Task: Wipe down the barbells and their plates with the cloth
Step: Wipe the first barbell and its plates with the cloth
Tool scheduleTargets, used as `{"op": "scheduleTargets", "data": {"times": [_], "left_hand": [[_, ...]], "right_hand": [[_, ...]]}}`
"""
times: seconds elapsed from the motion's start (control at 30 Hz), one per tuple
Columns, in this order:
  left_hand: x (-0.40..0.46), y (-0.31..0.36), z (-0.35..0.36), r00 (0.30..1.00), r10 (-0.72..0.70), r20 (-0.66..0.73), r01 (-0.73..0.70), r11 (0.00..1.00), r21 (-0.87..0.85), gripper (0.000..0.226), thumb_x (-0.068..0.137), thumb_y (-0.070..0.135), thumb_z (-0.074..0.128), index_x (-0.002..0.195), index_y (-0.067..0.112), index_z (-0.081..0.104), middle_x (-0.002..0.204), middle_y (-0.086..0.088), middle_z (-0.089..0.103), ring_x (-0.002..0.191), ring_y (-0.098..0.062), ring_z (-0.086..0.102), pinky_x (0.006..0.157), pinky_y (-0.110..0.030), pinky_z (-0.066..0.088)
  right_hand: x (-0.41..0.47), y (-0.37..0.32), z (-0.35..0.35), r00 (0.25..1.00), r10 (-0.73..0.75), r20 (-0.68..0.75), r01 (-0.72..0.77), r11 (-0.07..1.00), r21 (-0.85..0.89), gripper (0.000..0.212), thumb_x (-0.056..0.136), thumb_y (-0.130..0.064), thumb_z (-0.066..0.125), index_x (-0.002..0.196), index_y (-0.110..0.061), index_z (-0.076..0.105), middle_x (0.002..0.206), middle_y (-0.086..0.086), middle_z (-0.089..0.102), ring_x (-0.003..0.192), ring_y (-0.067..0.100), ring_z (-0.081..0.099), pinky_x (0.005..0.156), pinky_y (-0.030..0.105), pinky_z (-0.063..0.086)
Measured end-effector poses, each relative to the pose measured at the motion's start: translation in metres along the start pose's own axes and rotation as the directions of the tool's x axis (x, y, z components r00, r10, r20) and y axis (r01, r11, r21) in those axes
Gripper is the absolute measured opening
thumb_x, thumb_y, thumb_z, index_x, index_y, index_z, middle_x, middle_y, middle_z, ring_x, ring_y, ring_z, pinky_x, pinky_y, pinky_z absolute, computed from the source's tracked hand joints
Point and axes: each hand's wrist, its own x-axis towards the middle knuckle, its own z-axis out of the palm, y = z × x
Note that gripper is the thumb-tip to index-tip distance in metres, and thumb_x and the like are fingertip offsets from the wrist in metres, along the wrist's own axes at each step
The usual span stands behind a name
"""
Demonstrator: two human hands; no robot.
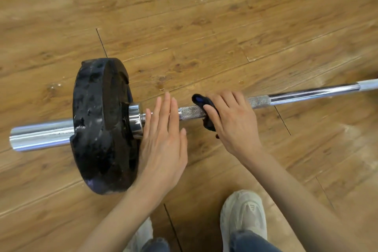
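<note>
— Right hand wrapped over the dark cloth, grip clamped on it, pressed round the knurled bar.
— And the left hand?
— Fingers straight, flat, holding nothing, just beside the collar and black plate.
— Step in hand?
— Wiping the shaft, probably; barbell lying on the wooden floor.
— Next?
— Likely sliding along the chrome, then the plate faces.
</note>
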Motion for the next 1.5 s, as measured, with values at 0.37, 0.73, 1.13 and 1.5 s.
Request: {"op": "scheduleTargets", "data": {"times": [0.37, 0.73, 1.13, 1.5], "left_hand": [[0.011, -0.006, -0.005, 0.998, -0.002, 0.07, -0.002, 0.998, 0.055, 0.065, 0.102, 0.033, 0.021, 0.16, 0.008, 0.007, 0.169, -0.004, 0.0, 0.155, -0.013, -0.007, 0.124, -0.028, -0.011], [0.019, -0.005, -0.005, 0.998, -0.034, 0.062, 0.033, 0.999, 0.017, 0.065, 0.102, 0.035, 0.018, 0.161, 0.011, 0.005, 0.169, 0.0, -0.002, 0.153, -0.007, -0.013, 0.122, -0.025, -0.015], [0.037, -0.011, -0.002, 0.999, -0.044, 0.004, 0.044, 0.996, -0.082, 0.063, 0.101, 0.03, 0.021, 0.16, 0.009, 0.014, 0.168, 0.0, 0.005, 0.155, -0.009, -0.004, 0.124, -0.028, -0.012], [0.064, -0.017, -0.006, 0.999, -0.043, 0.002, 0.043, 0.993, -0.111, 0.065, 0.1, 0.034, 0.016, 0.16, 0.008, 0.015, 0.168, -0.002, 0.008, 0.155, -0.009, -0.004, 0.123, -0.026, -0.014]], "right_hand": [[0.024, 0.012, 0.014, 0.977, -0.036, -0.21, 0.031, 0.999, -0.027, 0.041, 0.107, -0.032, 0.039, 0.081, -0.012, 0.063, 0.077, 0.007, 0.062, 0.076, 0.032, 0.058, 0.08, 0.038, 0.038], [0.017, 0.01, 0.014, 0.973, 0.036, -0.229, -0.024, 0.998, 0.057, 0.032, 0.105, -0.028, 0.044, 0.09, -0.008, 0.065, 0.087, 0.011, 0.062, 0.085, 0.032, 0.051, 0.083, 0.039, 0.035], [0.011, -0.023, 0.02, 0.992, -0.091, -0.085, 0.097, 0.993, 0.07, 0.041, 0.107, -0.032, 0.04, 0.137, -0.012, 0.061, 0.13, 0.006, 0.065, 0.124, 0.028, 0.056, 0.119, 0.043, 0.03], [0.036, -0.02, 0.024, 0.99, -0.024, -0.142, 0.033, 0.998, 0.059, 0.039, 0.105, -0.033, 0.045, 0.129, -0.012, 0.067, 0.12, 0.004, 0.071, 0.112, 0.028, 0.062, 0.103, 0.039, 0.036]]}}
